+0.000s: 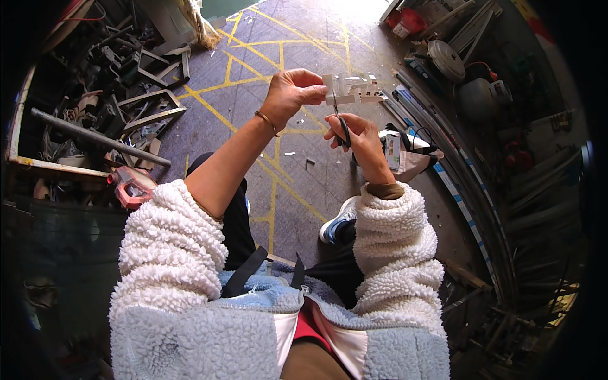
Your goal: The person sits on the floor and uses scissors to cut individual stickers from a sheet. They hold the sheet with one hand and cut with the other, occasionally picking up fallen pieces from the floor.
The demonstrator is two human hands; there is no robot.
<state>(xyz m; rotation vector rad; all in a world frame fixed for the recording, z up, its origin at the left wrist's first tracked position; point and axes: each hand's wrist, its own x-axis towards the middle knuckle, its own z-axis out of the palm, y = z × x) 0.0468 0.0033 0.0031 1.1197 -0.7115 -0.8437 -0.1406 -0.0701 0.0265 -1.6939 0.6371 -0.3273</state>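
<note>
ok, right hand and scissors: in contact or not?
Touching. The head view shows it: the right hand holds the scissors by their dark handles, with the thumb and fingers around them.

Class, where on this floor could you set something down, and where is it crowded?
Barest: yellow-lined floor between the metal frames and the left forearm. Another patch lies left of the sneaker, with scraps nearer the scissors. Crowded: the left, beyond those frames, and the right, lined with long strips.
</note>
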